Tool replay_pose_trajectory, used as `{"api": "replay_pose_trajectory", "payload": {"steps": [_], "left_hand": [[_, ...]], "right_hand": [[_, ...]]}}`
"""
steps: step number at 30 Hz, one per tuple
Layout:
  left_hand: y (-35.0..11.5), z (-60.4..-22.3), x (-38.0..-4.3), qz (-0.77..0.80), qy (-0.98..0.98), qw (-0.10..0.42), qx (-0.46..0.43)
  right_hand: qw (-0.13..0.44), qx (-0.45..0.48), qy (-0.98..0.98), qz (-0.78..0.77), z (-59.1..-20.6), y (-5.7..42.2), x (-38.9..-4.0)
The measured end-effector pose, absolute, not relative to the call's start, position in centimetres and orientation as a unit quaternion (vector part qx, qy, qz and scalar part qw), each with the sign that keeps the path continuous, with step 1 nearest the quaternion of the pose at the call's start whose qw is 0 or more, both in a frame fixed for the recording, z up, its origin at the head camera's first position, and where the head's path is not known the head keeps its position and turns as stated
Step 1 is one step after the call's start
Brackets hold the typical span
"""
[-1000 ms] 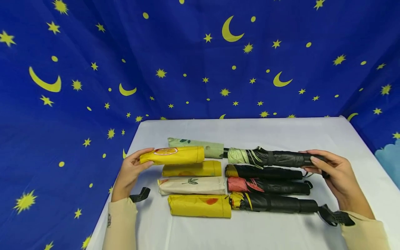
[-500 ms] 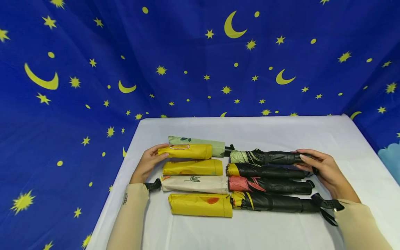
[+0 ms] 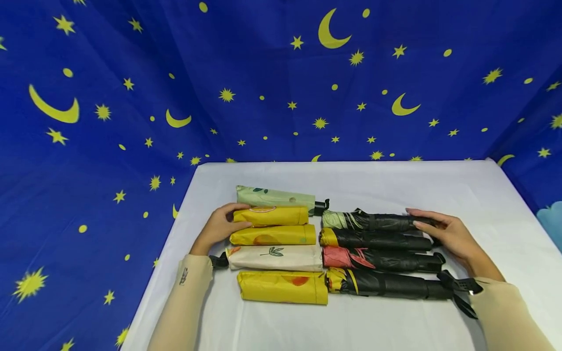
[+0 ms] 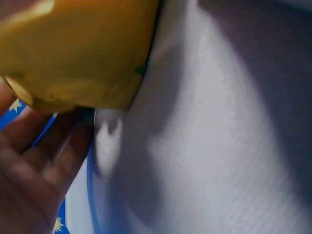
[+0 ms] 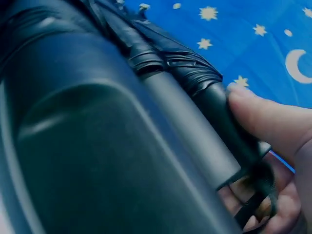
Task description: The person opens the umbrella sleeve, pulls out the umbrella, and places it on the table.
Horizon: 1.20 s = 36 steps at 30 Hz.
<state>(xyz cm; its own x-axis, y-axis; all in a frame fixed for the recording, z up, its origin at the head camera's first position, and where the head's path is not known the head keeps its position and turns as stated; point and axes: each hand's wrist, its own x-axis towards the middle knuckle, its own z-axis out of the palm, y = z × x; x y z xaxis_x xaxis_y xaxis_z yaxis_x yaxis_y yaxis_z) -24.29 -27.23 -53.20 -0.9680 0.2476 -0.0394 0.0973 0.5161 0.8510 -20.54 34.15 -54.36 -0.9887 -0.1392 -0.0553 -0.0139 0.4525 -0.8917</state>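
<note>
In the head view my left hand [image 3: 218, 228] pinches the left end of a yellow umbrella sleeve [image 3: 278, 216], fingertips over its far edge and thumb on the near side. My right hand [image 3: 448, 237] holds the handle end of a folded black umbrella with pale green edging [image 3: 379, 222], lined up to the right of that sleeve. The right wrist view shows the thumb [image 5: 265, 114] along a black handle, with a strap loop by the curled fingers. Yellow fabric [image 4: 78, 53] fills the upper left of the left wrist view, fingers below it.
Nearer me lie a second yellow sleeve [image 3: 274, 235], a cream sleeve [image 3: 276, 258] and a third yellow sleeve [image 3: 283, 287]. Folded black umbrellas with yellow [image 3: 377, 240], red [image 3: 382, 260] and yellow [image 3: 391, 285] trim sit right of them. A pale green sleeved umbrella [image 3: 274, 197] lies behind.
My left hand has brought the yellow sleeve rightward and down into line above the other sleeves. The right hand has shifted the green-edged umbrella left and slightly lower in view.
</note>
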Motion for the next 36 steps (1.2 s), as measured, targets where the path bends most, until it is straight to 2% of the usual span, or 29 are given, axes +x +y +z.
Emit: {"api": "replay_pose_trajectory", "payload": {"steps": [6,10,13,17,22,26,30,36], "left_hand": [[-28.1,-52.5,-24.0,0.474,0.873,0.042,0.105],[-29.3,-51.5,-24.1,0.514,0.855,0.024,0.068],[-30.0,-50.8,-24.7,0.520,0.853,0.018,0.035],[-29.9,-50.4,-25.9,0.528,0.848,0.040,0.023],[-29.0,-50.9,-27.5,0.541,0.839,0.056,0.026],[-28.7,-52.0,-28.3,0.545,0.835,0.067,0.021],[-28.7,-52.9,-28.7,0.555,0.827,0.080,0.023],[-28.7,-52.9,-29.0,0.557,0.826,0.085,0.014]], "right_hand": [[0.067,-0.084,0.897,-0.430,-52.5,33.3,-20.8],[0.051,-0.100,0.905,-0.410,-50.1,31.7,-21.1],[0.029,-0.126,0.917,-0.376,-48.0,29.1,-21.8],[0.012,-0.190,0.917,-0.351,-46.4,24.3,-23.4],[0.039,-0.241,0.896,-0.371,-47.0,18.8,-26.0],[0.058,-0.235,0.893,-0.380,-49.1,15.9,-27.5],[0.072,-0.220,0.906,-0.354,-50.6,13.9,-27.9],[0.070,-0.210,0.928,-0.301,-50.6,11.2,-28.0]]}}
